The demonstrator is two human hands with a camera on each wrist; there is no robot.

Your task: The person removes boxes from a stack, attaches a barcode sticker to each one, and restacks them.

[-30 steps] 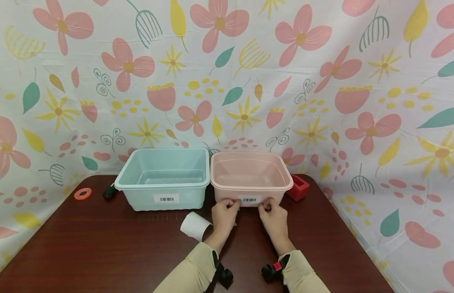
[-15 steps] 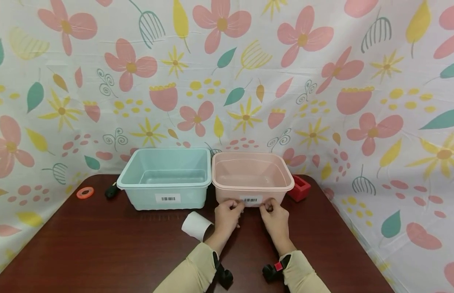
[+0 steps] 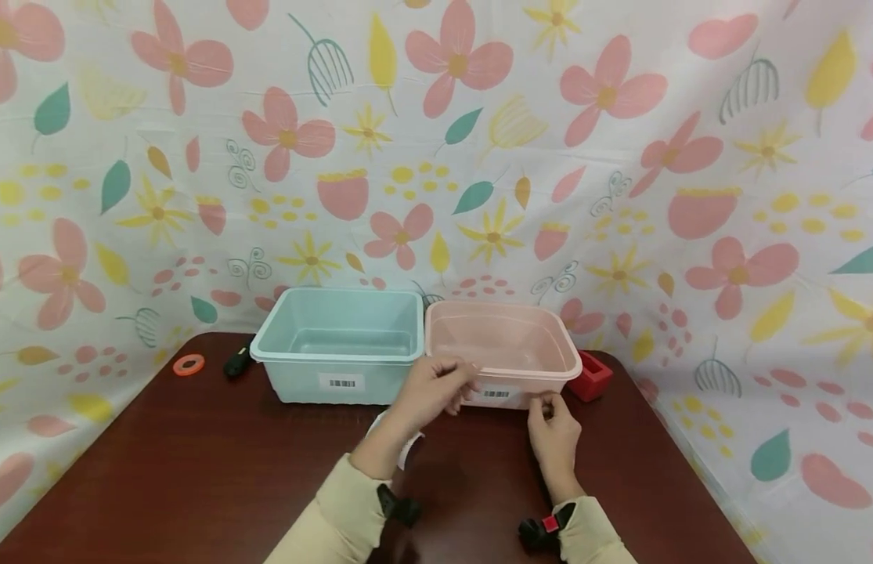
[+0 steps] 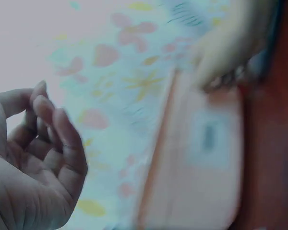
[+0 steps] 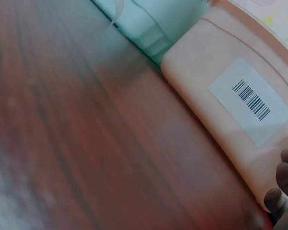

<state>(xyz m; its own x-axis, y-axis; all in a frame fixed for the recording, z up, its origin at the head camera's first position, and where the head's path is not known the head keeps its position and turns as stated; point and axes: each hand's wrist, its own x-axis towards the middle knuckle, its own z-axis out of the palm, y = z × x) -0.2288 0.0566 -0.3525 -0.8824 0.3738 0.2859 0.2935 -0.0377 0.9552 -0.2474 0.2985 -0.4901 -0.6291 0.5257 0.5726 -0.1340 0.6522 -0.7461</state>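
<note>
The pink plastic bin [image 3: 503, 337] carries a white barcode label [image 5: 252, 101] on its front wall, lying flat in the right wrist view. My left hand [image 3: 432, 392] is raised in front of the bin's left part, and its fingers look loosely bent with nothing between them in the left wrist view. Close to the bin's lower right front, my right hand [image 3: 554, 439] has its fingers bent beside the wall; whether they touch it cannot be told. A white roll [image 3: 410, 450] on the table is mostly hidden behind my left forearm.
A light blue bin [image 3: 340, 329] with its own barcode label [image 3: 341, 382] stands left of the pink one. A red holder [image 3: 591, 377] sits to the right. An orange ring [image 3: 189, 365] and a black-handled tool [image 3: 237, 363] lie at the table's left.
My left hand has left the label's left side, rising and coming off the pink bin's front. The right hand stays near the bin's right front. The head view has shifted slightly.
</note>
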